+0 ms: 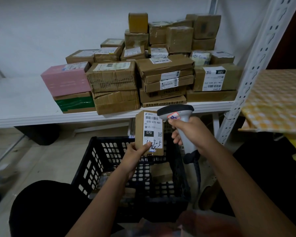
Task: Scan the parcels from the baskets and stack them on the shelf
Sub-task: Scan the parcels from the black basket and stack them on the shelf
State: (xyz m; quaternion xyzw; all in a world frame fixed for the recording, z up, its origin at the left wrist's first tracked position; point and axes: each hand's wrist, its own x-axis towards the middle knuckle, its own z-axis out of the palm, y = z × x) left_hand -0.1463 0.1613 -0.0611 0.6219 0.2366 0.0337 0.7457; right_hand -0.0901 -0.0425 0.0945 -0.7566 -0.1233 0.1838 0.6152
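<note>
Left hand point(135, 151) is gripping an upright parcel point(149, 132); right hand point(191, 132) is clasping the scanner point(176, 117), aiming toward nine o'clock at its label.

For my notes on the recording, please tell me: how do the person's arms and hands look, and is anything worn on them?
Both forearms are bare up to the frame's edge, with no sleeves visible. The left hand and right hand wear no gloves, and no rings, watch or bracelet can be seen.
</note>
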